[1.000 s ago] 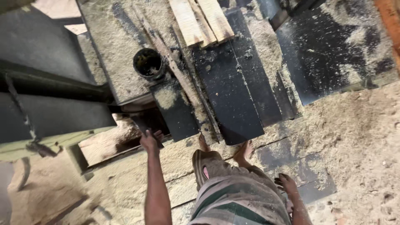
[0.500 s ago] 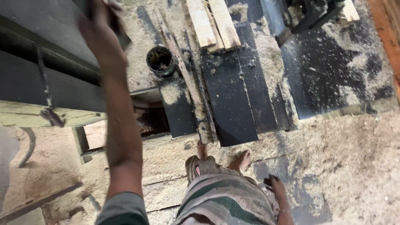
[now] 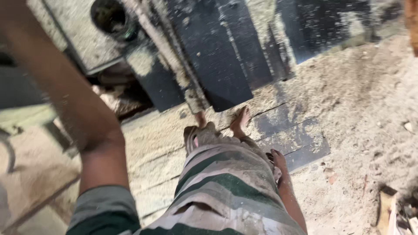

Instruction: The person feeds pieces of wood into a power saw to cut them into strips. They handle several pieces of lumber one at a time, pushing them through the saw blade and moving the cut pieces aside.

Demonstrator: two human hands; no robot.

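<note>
From the head view, looking down your own body, your left arm (image 3: pixel 74 109) rises from the grey sleeve at the bottom left and runs up out of the top left corner, so your left hand is out of the picture and you cannot tell how its fingers stand or what they hold. Your right hand (image 3: pixel 278 160) hangs low beside your striped garment (image 3: pixel 226 191), its fingers loosely curled and narrow, holding nothing and touching only the cloth at your hip. Your 2 bare feet (image 3: pixel 240 122) stand on the sawdust-covered floor (image 3: pixel 348 100), toes just at the edge of the dark metal plates (image 3: pixel 217 56) of the machine bed ahead of you. A round black can (image 3: pixel 111 17) sits at the top left on the dusty bed, just beside your raised forearm in the picture, though you cannot tell whether arm and can touch. Below the can there is a dark opening (image 3: pixel 122 95) in the machine with pale wood scraps inside it. At the bottom right corner a short piece of wood (image 3: pixel 385 209) lies on the floor, well apart from your right hand. The whole picture is blurred by motion, so fine detail on the bed is hard to read.
</note>
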